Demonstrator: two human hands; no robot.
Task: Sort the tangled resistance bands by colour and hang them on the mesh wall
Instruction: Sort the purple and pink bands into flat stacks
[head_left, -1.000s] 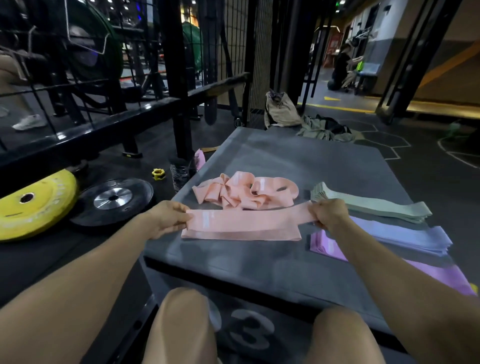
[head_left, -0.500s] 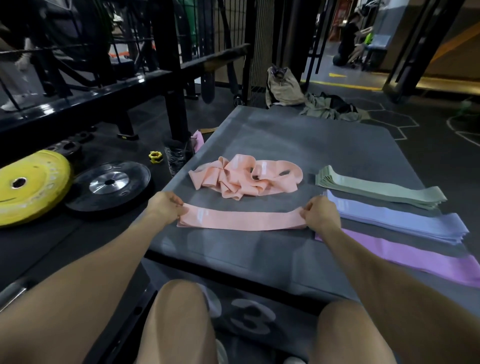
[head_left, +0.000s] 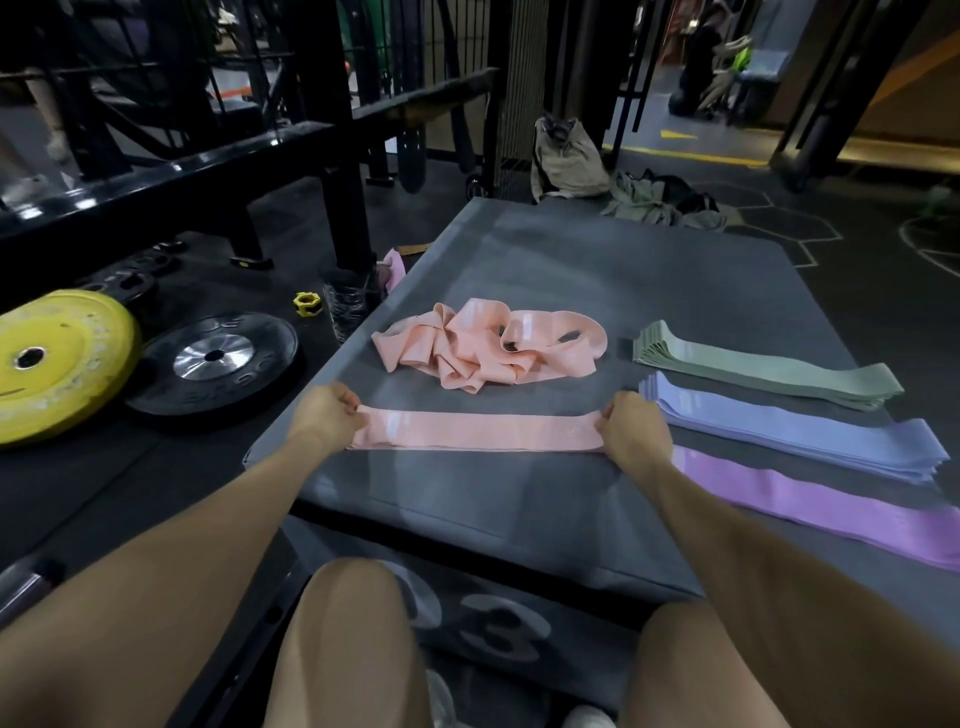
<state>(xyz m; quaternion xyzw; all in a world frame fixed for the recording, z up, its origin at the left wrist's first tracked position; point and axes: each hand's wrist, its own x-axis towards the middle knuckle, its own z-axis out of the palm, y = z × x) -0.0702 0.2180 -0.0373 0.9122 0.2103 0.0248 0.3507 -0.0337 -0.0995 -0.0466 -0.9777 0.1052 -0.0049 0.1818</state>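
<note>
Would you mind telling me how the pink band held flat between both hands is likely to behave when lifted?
The pink band looks thin and floppy, judging by the crumpled pink pile; lifted by the left hand and right hand, its middle would probably sag. Its sheen suggests it may be slightly slippery. It likely weighs little.

Bare arms, bare knees

Both forearms are uncovered, with no sleeves, watch or rings showing on the left hand or right hand; pale shoes peek below the bare knees.
</note>
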